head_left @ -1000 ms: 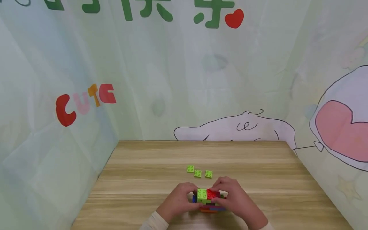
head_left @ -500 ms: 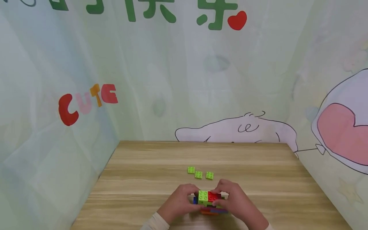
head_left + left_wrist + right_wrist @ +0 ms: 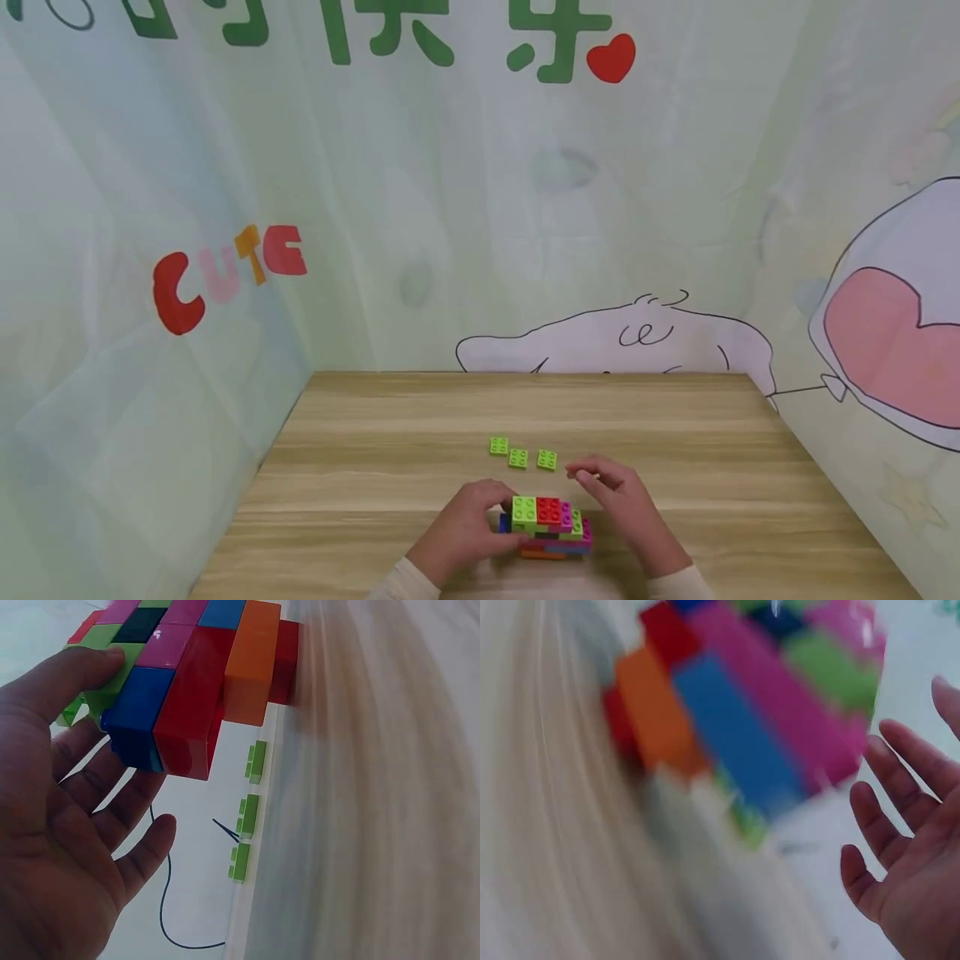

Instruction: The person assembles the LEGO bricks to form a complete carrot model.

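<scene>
A stack of coloured toy building bricks [image 3: 551,527] stands on the table near its front, with a lime brick [image 3: 524,508] and a red brick [image 3: 548,509] side by side on top. My left hand [image 3: 472,525] holds the stack by its left end; in the left wrist view the thumb presses a lime brick on one side and the fingers reach round behind. My right hand [image 3: 626,504] is off the stack, to its right and slightly beyond it, holding nothing. In the right wrist view its fingers [image 3: 889,817] are spread and gently bent, apart from the bricks.
Beyond the stack, three loose lime bricks lie on the wooden table [image 3: 360,467]: a left one [image 3: 498,446], a middle one [image 3: 518,457] and a right one [image 3: 547,459]. A printed cloth backdrop [image 3: 420,208] borders the table at the back and both sides.
My right hand has let go of the stack and moved right and away from it, uncovering magenta and lime bricks at its right end. My left hand keeps its hold.
</scene>
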Available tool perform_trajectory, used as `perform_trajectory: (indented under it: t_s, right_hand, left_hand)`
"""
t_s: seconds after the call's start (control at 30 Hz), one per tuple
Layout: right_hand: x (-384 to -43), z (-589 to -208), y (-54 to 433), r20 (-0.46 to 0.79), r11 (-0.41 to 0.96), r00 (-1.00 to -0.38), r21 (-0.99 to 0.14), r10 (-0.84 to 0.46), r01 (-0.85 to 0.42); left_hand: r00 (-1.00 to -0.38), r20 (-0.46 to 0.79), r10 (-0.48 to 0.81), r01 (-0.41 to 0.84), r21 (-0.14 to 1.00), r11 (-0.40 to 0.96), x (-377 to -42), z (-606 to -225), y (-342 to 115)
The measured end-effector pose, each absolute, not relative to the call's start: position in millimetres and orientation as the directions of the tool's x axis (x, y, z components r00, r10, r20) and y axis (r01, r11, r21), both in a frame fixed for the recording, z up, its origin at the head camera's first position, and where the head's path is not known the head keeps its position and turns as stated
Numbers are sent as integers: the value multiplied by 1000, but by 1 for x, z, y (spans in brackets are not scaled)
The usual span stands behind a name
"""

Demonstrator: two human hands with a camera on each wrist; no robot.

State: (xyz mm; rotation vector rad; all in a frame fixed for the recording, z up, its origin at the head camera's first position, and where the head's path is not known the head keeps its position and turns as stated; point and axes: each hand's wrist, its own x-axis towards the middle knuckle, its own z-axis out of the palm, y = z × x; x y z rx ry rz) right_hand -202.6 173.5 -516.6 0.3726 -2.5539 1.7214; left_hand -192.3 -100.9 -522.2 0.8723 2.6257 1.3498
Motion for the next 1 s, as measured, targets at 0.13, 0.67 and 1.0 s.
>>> perform_trajectory:
  t_s: [0.13, 0.67, 1.0]
  right_hand:
    - [-232, -542, 180, 136, 469, -988, -869, -74, -154]
    - [-285, -571, 160, 208, 745, -943, -579, -259, -331]
    - [-255, -559, 170, 276, 612, -953, -734, -129, -295]
  left_hand:
    - [-849, 190, 493, 441, 767, 466, -192, -525, -105]
    - [-823, 255, 508, 491, 770, 408, -195, -530, -109]
    - [-826, 257, 503, 489, 770, 410, -194, -529, -110]
